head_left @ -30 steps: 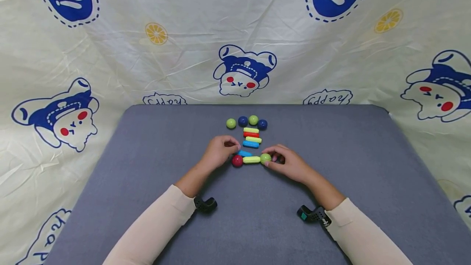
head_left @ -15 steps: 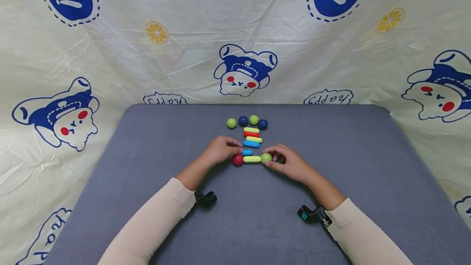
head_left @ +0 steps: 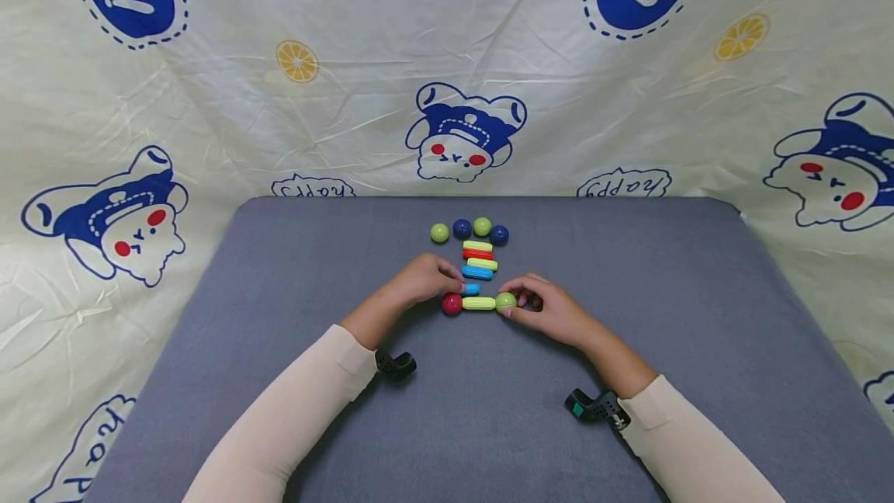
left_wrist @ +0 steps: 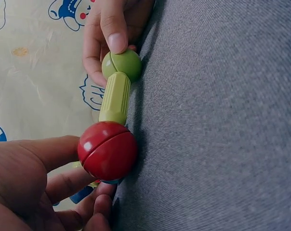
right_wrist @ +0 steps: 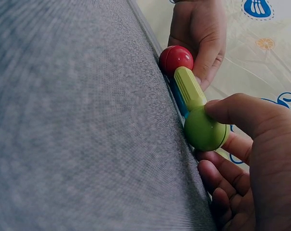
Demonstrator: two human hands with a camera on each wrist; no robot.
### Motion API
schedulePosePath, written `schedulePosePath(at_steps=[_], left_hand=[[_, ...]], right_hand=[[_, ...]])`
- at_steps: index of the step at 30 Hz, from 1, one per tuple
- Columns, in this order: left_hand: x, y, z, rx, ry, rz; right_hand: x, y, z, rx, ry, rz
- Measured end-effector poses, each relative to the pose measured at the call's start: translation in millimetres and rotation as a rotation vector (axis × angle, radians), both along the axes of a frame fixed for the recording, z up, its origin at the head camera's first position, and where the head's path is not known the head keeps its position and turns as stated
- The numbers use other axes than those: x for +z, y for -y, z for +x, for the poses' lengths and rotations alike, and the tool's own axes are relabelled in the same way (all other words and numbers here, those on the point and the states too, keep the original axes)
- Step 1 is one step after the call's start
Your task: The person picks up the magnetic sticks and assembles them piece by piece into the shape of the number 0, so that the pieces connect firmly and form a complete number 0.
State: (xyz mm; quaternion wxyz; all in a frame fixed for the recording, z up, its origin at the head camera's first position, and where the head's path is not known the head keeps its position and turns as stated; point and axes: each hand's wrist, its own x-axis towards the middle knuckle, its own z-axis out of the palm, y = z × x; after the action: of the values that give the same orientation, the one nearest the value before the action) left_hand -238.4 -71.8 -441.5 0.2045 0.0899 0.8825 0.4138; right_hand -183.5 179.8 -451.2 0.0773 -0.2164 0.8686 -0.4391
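Observation:
A red ball, a yellow-green ribbed stick and a green ball lie end to end in a row on the table. My right hand pinches the green ball between thumb and fingers at the row's right end. Just behind the red ball, my left hand holds the left end of a short blue stick. In the left wrist view the red ball covers most of that blue stick, and the thumb appears right beside the ball.
Beyond the hands, a column of sticks holds another blue stick, yellow sticks and a red stick. Behind it sit green balls and dark blue balls. A printed curtain hangs past the grey table's far edge.
My left hand has shifted slightly right, and its blue stick has turned from slanted to nearly level, along the column of sticks. The right hand and green ball have stayed put.

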Motion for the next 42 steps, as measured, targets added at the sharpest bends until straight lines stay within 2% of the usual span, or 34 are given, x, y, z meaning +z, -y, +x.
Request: schedulePosePath(at_steps=[9, 16, 18, 21, 25, 29, 32, 36, 42], left_hand=[[-2.8, 5.1, 2.3, 0.05, -0.013, 0.015], [-4.6, 14.8, 3.9, 0.083, -0.085, -0.01], [-4.7, 18.0, 4.4, 0.096, -0.093, -0.006], [-4.7, 22.3, 5.7, 0.137, -0.07, 0.044], [-5.1, 27.7, 7.9, 0.204, -0.031, 0.176], [-7.1, 33.3, 9.6, 0.218, -0.063, 0.288], [-8.1, 37.6, 11.7, 0.223, -0.113, 0.305], [-7.2, 42.3, 15.4, 0.256, -0.152, 0.279], [-5.8, 47.3, 21.9, 0.307, -0.121, 0.324]], right_hand=[[2.5, 1.1, 0.8, 0.008, -0.013, 0.003], [-34.8, -10.1, -18.0, 0.004, -0.033, 0.018], [-36.3, -11.2, -18.8, 0.007, -0.034, 0.015], [-36.7, -11.8, -19.0, 0.008, -0.037, 0.011], [-37.3, -12.4, -19.3, 0.0, -0.05, 0.02], [-36.7, -12.4, -19.2, -0.008, -0.05, 0.031], [-35.9, -12.1, -18.9, -0.008, -0.043, 0.032], [-35.0, -11.5, -18.5, -0.006, -0.041, 0.027], [-35.3, -11.7, -18.8, -0.01, -0.046, 0.029]])
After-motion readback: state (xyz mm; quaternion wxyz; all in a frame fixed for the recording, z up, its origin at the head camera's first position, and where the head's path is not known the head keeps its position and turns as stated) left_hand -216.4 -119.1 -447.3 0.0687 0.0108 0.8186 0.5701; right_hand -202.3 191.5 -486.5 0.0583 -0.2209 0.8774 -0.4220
